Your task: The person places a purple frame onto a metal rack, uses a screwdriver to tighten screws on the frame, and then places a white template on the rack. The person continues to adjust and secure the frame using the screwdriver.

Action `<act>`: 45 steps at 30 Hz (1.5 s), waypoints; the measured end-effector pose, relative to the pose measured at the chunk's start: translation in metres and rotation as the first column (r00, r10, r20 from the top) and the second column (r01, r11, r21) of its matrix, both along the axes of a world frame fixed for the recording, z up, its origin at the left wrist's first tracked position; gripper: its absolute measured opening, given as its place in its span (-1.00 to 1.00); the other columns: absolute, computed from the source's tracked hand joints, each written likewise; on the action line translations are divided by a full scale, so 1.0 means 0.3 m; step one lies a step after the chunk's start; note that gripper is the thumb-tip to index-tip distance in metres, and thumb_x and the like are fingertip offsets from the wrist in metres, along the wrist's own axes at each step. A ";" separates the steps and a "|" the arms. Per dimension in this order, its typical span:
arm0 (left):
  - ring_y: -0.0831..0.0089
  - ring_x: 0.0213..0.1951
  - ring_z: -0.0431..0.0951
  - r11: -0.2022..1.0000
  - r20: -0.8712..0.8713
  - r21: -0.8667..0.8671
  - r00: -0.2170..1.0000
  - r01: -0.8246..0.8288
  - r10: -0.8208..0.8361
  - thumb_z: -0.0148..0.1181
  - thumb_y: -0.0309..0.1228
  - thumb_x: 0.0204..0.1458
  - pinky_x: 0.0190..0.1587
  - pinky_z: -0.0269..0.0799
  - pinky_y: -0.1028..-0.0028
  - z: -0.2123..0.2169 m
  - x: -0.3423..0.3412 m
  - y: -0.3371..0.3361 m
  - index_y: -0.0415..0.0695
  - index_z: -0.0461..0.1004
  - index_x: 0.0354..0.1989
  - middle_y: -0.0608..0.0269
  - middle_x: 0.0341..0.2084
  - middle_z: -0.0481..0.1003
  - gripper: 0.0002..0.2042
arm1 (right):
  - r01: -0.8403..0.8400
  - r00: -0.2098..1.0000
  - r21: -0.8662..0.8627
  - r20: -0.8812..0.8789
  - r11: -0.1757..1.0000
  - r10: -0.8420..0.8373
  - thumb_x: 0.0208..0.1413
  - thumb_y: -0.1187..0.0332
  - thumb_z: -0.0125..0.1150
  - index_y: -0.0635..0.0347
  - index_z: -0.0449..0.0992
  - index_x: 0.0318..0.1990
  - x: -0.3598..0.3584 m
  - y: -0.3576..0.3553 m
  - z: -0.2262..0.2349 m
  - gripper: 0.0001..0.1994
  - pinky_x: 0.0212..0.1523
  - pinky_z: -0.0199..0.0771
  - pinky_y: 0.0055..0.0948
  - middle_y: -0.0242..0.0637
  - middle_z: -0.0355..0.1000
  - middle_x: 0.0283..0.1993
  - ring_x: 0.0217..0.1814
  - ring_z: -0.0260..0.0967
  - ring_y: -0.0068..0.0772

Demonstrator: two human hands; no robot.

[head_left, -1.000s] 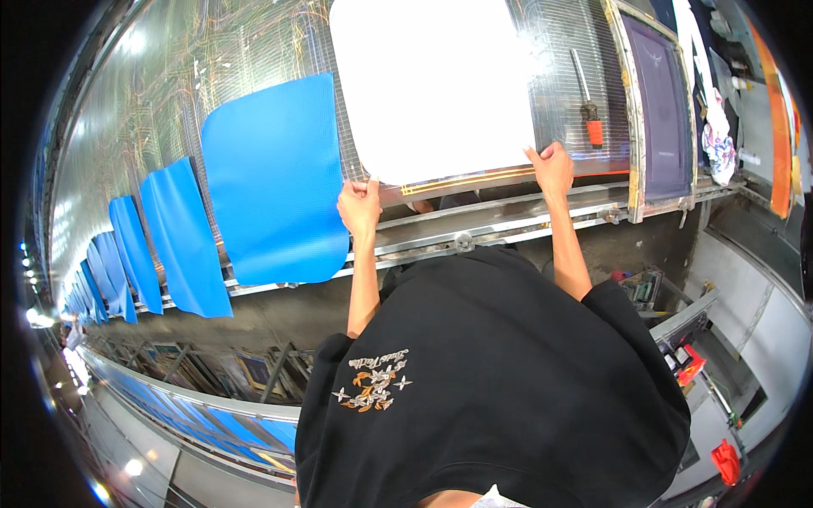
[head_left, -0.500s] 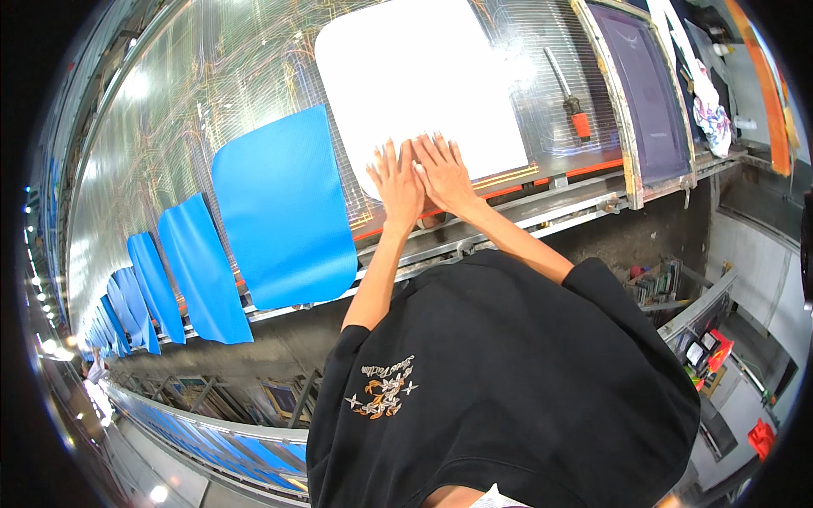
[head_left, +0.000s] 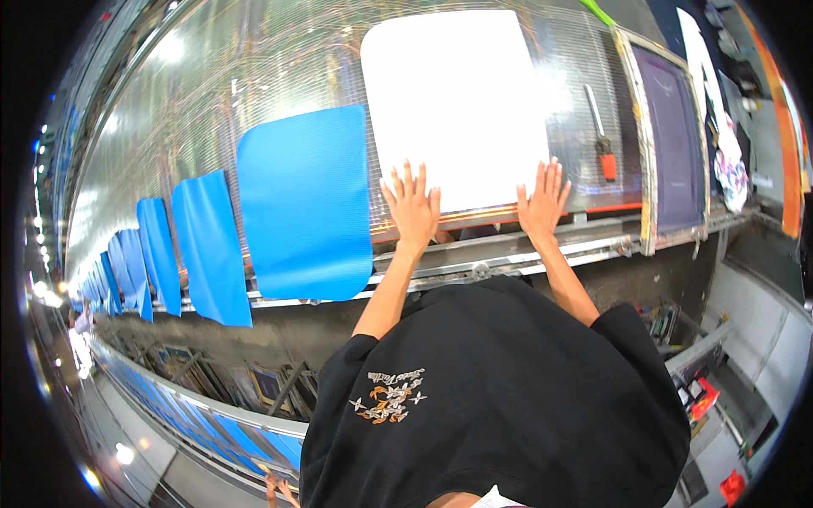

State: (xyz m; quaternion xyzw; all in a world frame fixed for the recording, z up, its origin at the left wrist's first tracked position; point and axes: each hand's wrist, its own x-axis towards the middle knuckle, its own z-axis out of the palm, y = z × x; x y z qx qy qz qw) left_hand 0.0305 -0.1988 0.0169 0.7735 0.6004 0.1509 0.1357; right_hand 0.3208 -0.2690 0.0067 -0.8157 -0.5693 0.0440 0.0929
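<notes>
A white sheet (head_left: pixel 457 102) with rounded far corners lies flat on the long, ridged, see-through table (head_left: pixel 322 68) in front of me. My left hand (head_left: pixel 412 207) rests at its near left corner, fingers spread and pointing away from me. At the near right corner lies my right hand (head_left: pixel 544 203), also flat with the fingers apart. Neither hand grips anything. Just left of the sheet a blue sheet (head_left: pixel 309 207) of similar shape hangs partly over the table's front edge.
Several more blue sheets, such as this curled one (head_left: pixel 207 245), run along the table's left. To the right lie a tool with a metal shaft and red handle (head_left: pixel 607 165) and a framed screen (head_left: pixel 669 144). A metal rail (head_left: pixel 500 262) borders the near edge. Another person's hands (head_left: pixel 279 488) show at bottom left.
My hands were side by side at the sheet's near edge; now they are spread apart to its two near corners, the right one having moved rightward. The whole view has shifted slightly.
</notes>
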 end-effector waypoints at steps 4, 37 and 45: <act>-0.25 0.62 -0.01 1.000 0.002 0.006 1.000 -0.019 0.019 0.14 -0.09 0.35 0.57 -0.24 -0.36 -0.007 -0.002 0.003 0.02 0.27 0.60 -0.06 0.63 0.09 -0.34 | -0.008 1.000 0.051 0.007 0.999 0.007 0.46 -0.13 -0.02 0.19 0.10 0.66 -0.011 0.002 -0.007 -0.20 0.72 -0.48 0.23 0.02 -0.14 0.78 0.83 -0.28 0.03; -0.14 0.66 -0.07 0.992 0.180 0.123 0.982 0.029 -0.051 0.09 0.11 0.41 0.63 -0.25 -0.20 -0.100 0.141 1.123 0.05 0.28 0.60 0.03 0.65 0.08 -0.32 | -0.072 0.997 -0.104 -0.004 0.992 0.072 0.46 0.04 -0.10 0.40 -0.02 0.66 -0.012 0.050 0.022 -0.21 0.68 -0.44 0.28 0.27 -0.17 0.74 0.79 -0.28 0.30; -0.10 0.67 -0.08 0.998 0.209 0.061 0.978 0.006 -0.019 0.15 0.12 0.36 0.63 -0.27 -0.20 -0.091 0.155 1.144 0.06 0.30 0.59 0.07 0.64 0.11 -0.30 | -0.048 0.998 -0.123 0.021 0.991 0.051 0.48 -0.09 -0.22 0.44 0.01 0.63 -0.021 0.069 0.011 -0.18 0.68 -0.36 0.33 0.36 -0.13 0.70 0.77 -0.22 0.39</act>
